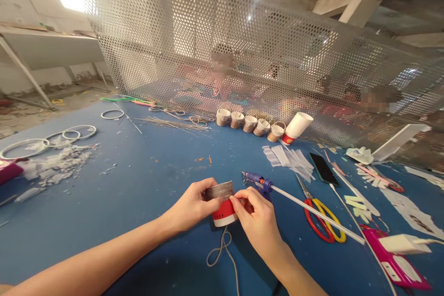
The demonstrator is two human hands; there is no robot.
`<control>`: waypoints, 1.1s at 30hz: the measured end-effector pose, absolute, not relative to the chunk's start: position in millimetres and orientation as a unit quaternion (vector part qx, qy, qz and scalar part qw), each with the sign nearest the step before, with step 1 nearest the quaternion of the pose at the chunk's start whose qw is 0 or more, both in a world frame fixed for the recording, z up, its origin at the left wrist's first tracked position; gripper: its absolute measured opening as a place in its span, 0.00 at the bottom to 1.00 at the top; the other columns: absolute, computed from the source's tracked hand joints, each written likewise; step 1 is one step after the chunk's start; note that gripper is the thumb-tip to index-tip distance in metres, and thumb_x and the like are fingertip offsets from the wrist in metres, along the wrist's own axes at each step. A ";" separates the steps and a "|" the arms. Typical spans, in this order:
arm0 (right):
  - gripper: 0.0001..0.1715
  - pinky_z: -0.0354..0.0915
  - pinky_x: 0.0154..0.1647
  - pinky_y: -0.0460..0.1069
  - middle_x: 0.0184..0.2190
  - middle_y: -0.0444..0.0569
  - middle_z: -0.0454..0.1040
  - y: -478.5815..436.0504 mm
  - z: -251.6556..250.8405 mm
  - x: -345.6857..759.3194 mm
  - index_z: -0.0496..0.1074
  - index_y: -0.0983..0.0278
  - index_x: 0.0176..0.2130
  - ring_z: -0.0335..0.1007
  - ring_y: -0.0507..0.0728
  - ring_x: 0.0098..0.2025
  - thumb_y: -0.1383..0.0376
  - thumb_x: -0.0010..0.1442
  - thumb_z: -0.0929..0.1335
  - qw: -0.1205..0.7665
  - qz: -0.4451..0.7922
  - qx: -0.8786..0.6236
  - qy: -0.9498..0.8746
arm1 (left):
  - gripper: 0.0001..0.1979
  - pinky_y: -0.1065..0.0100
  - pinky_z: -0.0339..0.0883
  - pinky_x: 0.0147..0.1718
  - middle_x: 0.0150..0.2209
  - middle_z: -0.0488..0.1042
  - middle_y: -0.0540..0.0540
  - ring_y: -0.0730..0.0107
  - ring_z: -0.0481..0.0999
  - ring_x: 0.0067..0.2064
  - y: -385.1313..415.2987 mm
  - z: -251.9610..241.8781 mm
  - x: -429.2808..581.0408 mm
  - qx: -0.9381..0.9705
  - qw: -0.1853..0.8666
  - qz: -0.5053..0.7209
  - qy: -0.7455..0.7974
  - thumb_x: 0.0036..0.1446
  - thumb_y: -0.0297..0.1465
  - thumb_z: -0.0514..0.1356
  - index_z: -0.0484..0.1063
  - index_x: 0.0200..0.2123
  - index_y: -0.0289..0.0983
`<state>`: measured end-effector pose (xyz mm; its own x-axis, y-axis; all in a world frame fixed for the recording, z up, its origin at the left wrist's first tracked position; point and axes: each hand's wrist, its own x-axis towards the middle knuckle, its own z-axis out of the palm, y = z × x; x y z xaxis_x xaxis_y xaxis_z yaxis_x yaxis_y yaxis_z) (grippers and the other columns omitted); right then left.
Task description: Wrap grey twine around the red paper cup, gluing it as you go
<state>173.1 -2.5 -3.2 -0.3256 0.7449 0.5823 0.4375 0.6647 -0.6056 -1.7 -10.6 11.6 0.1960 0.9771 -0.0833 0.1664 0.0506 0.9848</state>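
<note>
Blue table, both hands around cup

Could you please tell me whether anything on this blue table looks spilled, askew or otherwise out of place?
A heap of white shredded scraps lies strewn over the blue table at far left. The stack of white paper cups by the perforated metal screen lies tipped on its side.

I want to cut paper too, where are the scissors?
In the head view, the red and yellow scissors lie on the blue table, right of the right hand, just past the glue gun's long glue stick, below the phone.
</note>
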 end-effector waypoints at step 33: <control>0.06 0.63 0.25 0.44 0.24 0.44 0.67 0.4 5.8 175.3 0.70 0.64 0.32 0.64 0.50 0.24 0.67 0.61 0.65 0.478 0.165 -0.382 -0.774 | 0.15 0.66 0.68 0.32 0.33 0.74 0.46 0.71 0.73 0.27 -10.7 23.7 -7.5 0.582 0.546 0.392 0.458 0.56 0.41 0.55 0.72 0.34 0.34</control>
<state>175.3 0.4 5.8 -0.2524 0.7481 0.6136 0.4334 0.6544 -0.6196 -7.5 -10.7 23.7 0.2735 0.9608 -0.0448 0.1055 0.0164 0.9943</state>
